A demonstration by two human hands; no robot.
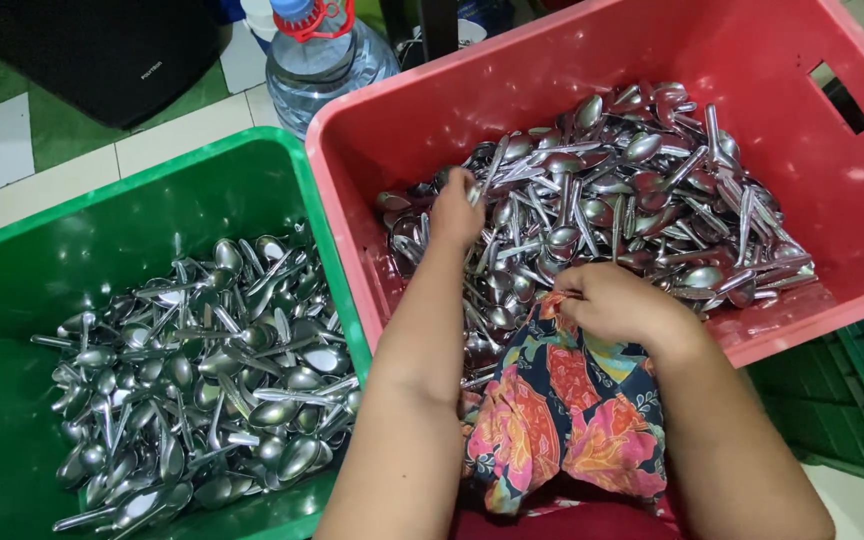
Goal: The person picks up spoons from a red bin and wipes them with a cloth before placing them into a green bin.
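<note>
Left hand (455, 212) grips a spoon (485, 178), handle pointing far-right, over the red crate (372, 180); right hand (614, 303) pinches patterned cloth (562, 410).

Both crates are open on top. The red crate (372, 190) has bare room along its far wall; heaped spoons (612, 200) fill its near half. Its pink rim meets the green crate (12, 290), leaving no gap.
</note>
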